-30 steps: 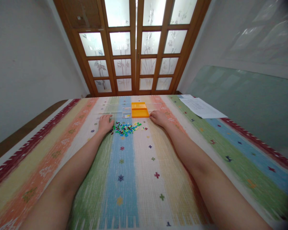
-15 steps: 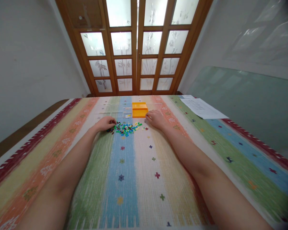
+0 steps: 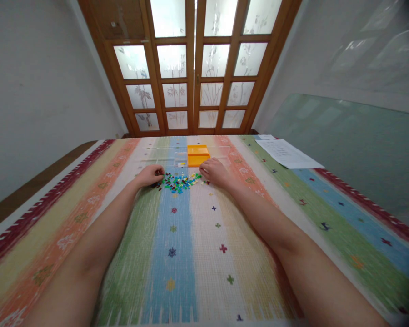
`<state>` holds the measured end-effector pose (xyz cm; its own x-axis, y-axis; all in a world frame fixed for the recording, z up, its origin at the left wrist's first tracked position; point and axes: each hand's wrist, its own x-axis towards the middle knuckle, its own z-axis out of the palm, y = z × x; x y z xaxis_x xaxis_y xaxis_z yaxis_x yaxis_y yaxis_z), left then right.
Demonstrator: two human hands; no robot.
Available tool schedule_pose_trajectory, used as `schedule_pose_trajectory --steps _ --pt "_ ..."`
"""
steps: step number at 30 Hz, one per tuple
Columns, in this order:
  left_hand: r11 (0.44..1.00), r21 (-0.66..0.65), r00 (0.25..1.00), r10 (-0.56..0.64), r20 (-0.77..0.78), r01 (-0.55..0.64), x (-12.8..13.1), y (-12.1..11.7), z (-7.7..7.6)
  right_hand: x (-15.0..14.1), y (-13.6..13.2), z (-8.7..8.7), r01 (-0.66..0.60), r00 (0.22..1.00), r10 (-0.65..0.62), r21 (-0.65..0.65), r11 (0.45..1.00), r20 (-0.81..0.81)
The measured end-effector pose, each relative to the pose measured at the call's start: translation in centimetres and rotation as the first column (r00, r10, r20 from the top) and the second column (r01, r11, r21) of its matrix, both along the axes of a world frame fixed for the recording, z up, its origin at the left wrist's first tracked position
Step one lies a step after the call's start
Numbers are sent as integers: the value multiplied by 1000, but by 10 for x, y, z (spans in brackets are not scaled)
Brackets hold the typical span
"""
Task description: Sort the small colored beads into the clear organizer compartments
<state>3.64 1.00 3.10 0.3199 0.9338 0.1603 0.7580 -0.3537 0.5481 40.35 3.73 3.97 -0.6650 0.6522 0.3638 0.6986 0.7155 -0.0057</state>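
Two hands at a pile of small coloured pieces (image 3: pixel 179 183), near the table's (image 3: pixel 207 227) far edge.
The left hand (image 3: pixel 150 175), fingers curled narrow, meets the pile's left side; the right hand (image 3: pixel 214 172), fingers bunched, lies by its right end, near the orange tray (image 3: pixel 198 161). Whether either grips a piece cannot be told.

1. I see the pieces (image 3: pixel 180 183) on the table (image 3: pixel 204 281), between the left hand (image 3: pixel 152 175) and the right hand (image 3: pixel 214 172).
2. Just behind the pieces, I see the tray (image 3: pixel 197 160).
3. Well right of the tray, I have papers (image 3: pixel 288 153); behind the table, doors (image 3: pixel 193 77).
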Motion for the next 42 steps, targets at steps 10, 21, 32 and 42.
schedule_pose_trajectory --steps 10,21,32,42 --pt "909 43 834 360 418 -414 -29 18 -27 -7 -3 -2 -30 999 31 -28 999 18" --pt "770 -199 453 540 710 -607 -36 22 -23 -8 1 -9 -49 999 50 -39 998 18" --pt "768 -297 299 528 795 -567 -38 23 -18 -8 3 -12 -64 998 65 -26 998 23" --pt "948 -106 800 310 515 -299 -24 8 -10 -8 2 -11 -92 996 92 -21 996 0"
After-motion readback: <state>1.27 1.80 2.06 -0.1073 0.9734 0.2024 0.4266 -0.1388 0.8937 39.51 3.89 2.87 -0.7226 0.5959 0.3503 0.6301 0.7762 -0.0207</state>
